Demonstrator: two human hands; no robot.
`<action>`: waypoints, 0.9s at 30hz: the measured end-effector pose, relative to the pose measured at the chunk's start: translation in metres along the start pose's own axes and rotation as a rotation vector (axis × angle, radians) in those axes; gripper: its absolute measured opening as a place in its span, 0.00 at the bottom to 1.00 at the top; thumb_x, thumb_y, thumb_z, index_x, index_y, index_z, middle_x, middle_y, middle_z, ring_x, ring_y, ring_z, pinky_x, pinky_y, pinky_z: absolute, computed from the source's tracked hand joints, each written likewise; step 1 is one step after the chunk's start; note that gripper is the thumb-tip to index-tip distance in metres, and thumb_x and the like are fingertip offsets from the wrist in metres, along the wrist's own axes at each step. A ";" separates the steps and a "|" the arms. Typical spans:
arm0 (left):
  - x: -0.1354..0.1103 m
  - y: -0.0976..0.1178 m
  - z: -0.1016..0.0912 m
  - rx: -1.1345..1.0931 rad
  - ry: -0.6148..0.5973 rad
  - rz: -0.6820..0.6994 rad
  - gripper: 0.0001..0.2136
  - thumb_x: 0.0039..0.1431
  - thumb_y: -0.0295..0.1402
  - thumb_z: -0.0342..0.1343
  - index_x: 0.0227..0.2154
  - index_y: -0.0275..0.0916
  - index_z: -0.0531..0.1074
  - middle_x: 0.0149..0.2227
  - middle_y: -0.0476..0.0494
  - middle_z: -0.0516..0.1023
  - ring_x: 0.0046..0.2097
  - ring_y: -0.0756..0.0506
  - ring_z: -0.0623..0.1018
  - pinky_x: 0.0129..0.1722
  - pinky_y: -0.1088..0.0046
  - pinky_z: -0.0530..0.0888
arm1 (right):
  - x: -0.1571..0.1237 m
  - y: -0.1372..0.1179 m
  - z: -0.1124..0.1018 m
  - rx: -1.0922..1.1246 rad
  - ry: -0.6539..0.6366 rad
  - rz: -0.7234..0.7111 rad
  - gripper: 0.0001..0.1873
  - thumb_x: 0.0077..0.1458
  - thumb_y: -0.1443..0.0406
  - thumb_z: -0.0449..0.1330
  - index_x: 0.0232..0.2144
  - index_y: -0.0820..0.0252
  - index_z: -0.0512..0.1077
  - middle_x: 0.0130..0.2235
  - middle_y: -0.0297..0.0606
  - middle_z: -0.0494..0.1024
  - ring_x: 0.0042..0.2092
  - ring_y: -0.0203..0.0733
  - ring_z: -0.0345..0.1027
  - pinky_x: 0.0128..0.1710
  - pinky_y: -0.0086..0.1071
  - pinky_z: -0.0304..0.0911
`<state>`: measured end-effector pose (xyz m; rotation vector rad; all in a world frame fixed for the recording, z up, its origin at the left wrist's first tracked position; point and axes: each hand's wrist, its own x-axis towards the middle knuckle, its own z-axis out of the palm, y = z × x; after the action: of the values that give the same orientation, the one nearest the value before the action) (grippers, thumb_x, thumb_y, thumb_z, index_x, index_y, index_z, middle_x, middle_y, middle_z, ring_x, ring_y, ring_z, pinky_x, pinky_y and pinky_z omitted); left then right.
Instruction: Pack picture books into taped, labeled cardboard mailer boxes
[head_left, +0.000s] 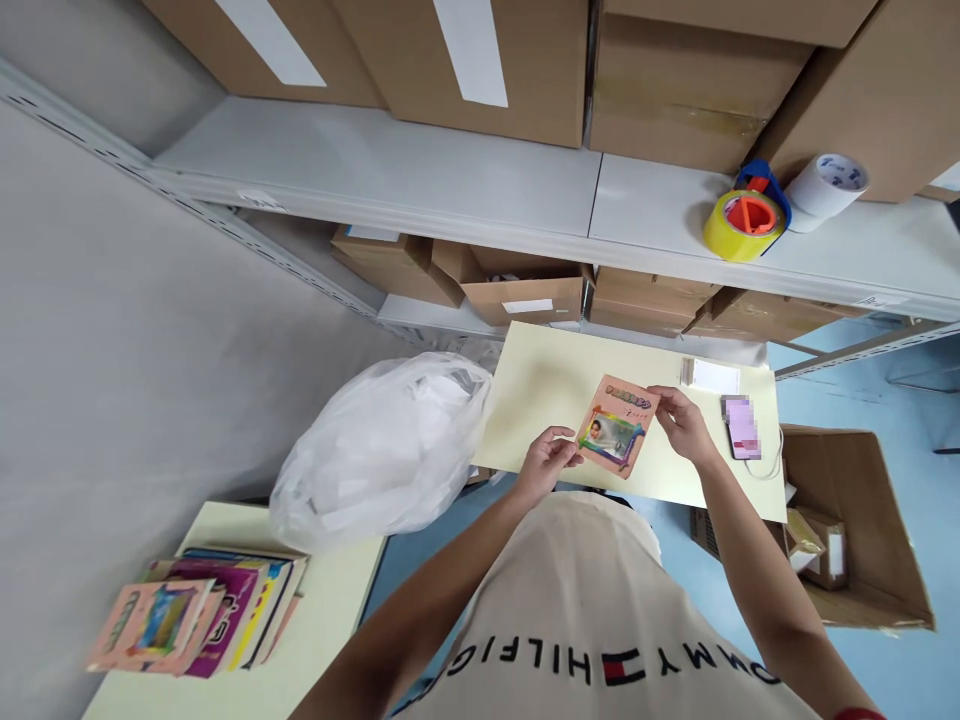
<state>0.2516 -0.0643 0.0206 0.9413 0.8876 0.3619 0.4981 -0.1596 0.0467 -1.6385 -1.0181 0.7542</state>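
Observation:
A pink book (618, 426) with a colourful framed picture on its cover is held up over the pale yellow table (551, 365). My left hand (549, 463) pinches its lower left edge. At the upper right corner, my right hand (681, 420) grips the same book between thumb and fingers. Beyond the right hand lie a phone (741, 428) with a cable attached and a small stack of white cards (712, 376).
A full white plastic bag (382, 450) bulges at the table's left. Stacked books (202, 612) lie on another table at lower left. An open carton (862, 520) with small boxes stands right. Ahead, a shelf (450, 180) carries cartons, a yellow tape dispenser (742, 222) and white tape rolls (829, 185).

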 end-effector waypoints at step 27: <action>-0.007 0.002 0.002 -0.039 0.060 0.069 0.29 0.41 0.57 0.66 0.35 0.36 0.75 0.34 0.43 0.83 0.34 0.44 0.83 0.42 0.61 0.81 | -0.002 -0.010 0.006 0.192 -0.044 0.345 0.25 0.43 0.47 0.69 0.37 0.57 0.74 0.31 0.35 0.78 0.30 0.36 0.69 0.30 0.32 0.67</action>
<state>0.2491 -0.0691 0.0262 0.9307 0.9011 0.4664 0.4894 -0.1573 0.0545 -1.6533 -0.6742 1.0861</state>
